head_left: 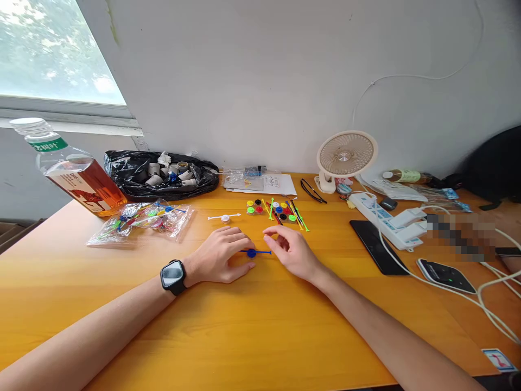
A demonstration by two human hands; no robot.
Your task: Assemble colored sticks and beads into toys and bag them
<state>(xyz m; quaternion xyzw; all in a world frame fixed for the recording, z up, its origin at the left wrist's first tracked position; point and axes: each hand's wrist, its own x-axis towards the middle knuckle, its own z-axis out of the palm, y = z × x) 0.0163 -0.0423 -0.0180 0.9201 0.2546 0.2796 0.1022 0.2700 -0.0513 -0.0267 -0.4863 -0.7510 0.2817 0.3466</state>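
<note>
A small blue disc on a thin blue stick (253,252) lies on the orange table (244,326) between my hands. My left hand (220,256), with a black watch on the wrist, rests curled on the table, its fingertips touching the blue piece. My right hand (290,251) hovers just right of it with fingers loosely bent and apart, holding nothing. Behind my hands sits a pile of coloured discs and sticks (277,210). A white stick with a disc (224,218) lies to the left of that pile.
Clear bags of coloured parts (142,220), a tilted tea bottle (75,174) and a black bag of small tubes (163,175) stand at left. A small fan (345,157), glasses (312,191), power strip (386,220), phones (374,245) and white cables (484,298) crowd the right side.
</note>
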